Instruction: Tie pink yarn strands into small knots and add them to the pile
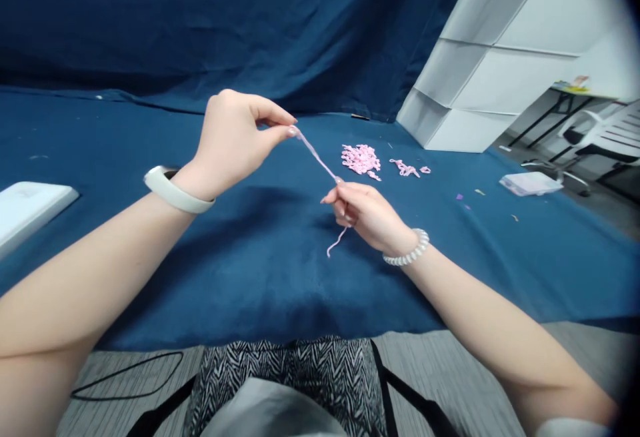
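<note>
A thin pink strand of yarn [316, 155] is stretched on a slant between my two hands above the blue cloth. My left hand [243, 132], with a pale band at its wrist, pinches the upper end between thumb and fingertips. Lower and to the right, my right hand [367, 212] is closed on the strand, and a loose tail hangs below its fingers. Beyond the right hand lies a heap of small pink yarn pieces [360, 158]. A few more pink pieces [406, 168] lie to the right of that heap.
Blue cloth [280, 277] covers the table. A white flat object [33, 210] lies at the left edge. On the right are a clear plastic box [531, 184] and small coloured scraps. White box-like panels [463, 124] stand at the back right, with a white chair [607, 134] beyond.
</note>
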Demonstrator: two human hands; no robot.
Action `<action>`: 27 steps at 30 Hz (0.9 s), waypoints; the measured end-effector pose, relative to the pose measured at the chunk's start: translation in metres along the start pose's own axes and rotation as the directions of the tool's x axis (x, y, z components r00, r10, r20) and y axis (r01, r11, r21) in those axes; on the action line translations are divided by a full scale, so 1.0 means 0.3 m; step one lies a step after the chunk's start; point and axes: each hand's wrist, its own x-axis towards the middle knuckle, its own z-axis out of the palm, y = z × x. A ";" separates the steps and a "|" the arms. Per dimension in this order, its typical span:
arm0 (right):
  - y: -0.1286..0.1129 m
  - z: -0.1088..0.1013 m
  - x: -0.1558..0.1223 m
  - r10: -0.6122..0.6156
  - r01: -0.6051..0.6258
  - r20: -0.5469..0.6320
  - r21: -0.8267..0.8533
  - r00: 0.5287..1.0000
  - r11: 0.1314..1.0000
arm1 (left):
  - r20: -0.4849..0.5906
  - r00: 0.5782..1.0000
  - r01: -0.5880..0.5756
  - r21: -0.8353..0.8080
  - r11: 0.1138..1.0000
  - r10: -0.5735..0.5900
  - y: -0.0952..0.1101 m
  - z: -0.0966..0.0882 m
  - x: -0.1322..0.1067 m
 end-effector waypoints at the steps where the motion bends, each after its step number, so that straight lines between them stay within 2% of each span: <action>1: -0.008 -0.014 0.005 -0.016 0.016 -0.054 -0.003 0.998 1.000 | 0.003 1.000 -0.020 0.062 0.998 0.020 -0.019 -0.005 -0.003; 3: -0.027 -0.045 0.016 -0.065 0.071 -0.144 0.041 0.987 0.997 | 0.033 0.999 0.005 0.077 0.997 -0.007 -0.064 -0.017 -0.018; 5: -0.043 -0.076 0.028 -0.130 0.161 -0.191 0.156 0.973 0.975 | 0.059 0.990 0.137 -0.105 0.985 -0.132 -0.107 -0.027 -0.044; 6: -0.046 -0.089 0.032 -0.143 0.188 -0.202 0.230 0.969 0.955 | 0.072 0.972 0.237 -0.258 0.937 -0.226 -0.125 -0.032 -0.058; 7: -0.046 -0.099 0.036 -0.150 0.205 -0.197 0.298 0.969 0.932 | 0.110 0.936 0.348 -0.416 0.840 -0.333 -0.140 -0.037 -0.071; 9: -0.036 -0.110 0.042 -0.139 0.197 -0.167 0.410 0.976 0.891 | 0.230 0.825 0.520 -0.665 0.536 -0.515 -0.159 -0.049 -0.091; 10: -0.028 -0.113 0.043 -0.131 0.181 -0.141 0.457 0.981 0.871 | 0.283 0.776 0.554 -0.733 0.394 -0.564 -0.164 -0.055 -0.097; 11: -0.019 -0.114 0.044 -0.126 0.165 -0.111 0.497 0.986 0.852 | 0.307 0.749 0.552 -0.779 0.297 -0.587 -0.168 -0.061 -0.100; 12: -0.012 -0.114 0.044 -0.129 0.153 -0.082 0.532 0.988 0.833 | 0.305 0.746 0.529 -0.812 0.247 -0.592 -0.171 -0.067 -0.101; 15: -0.002 -0.113 0.042 -0.148 0.152 -0.056 0.598 0.987 0.787 | 0.243 0.788 0.426 -0.879 0.216 -0.566 -0.174 -0.081 -0.104; 17: -0.004 -0.112 0.039 -0.136 0.160 -0.086 0.625 0.987 0.764 | 0.245 0.787 0.395 -0.905 0.157 -0.566 -0.172 -0.086 -0.111; 19: -0.007 -0.110 0.036 -0.099 0.148 -0.112 0.647 0.989 0.748 | 0.293 0.762 0.407 -0.910 0.076 -0.578 -0.168 -0.085 -0.122; 21: -0.009 -0.105 0.035 -0.063 0.123 -0.114 0.652 0.991 0.748 | 0.343 0.734 0.442 -0.896 0.030 -0.586 -0.164 -0.080 -0.135; 27: 0.019 -0.073 0.036 0.019 0.006 -0.034 0.611 0.999 0.792 | 0.446 0.665 0.585 -0.810 0.046 -0.598 -0.186 -0.056 -0.177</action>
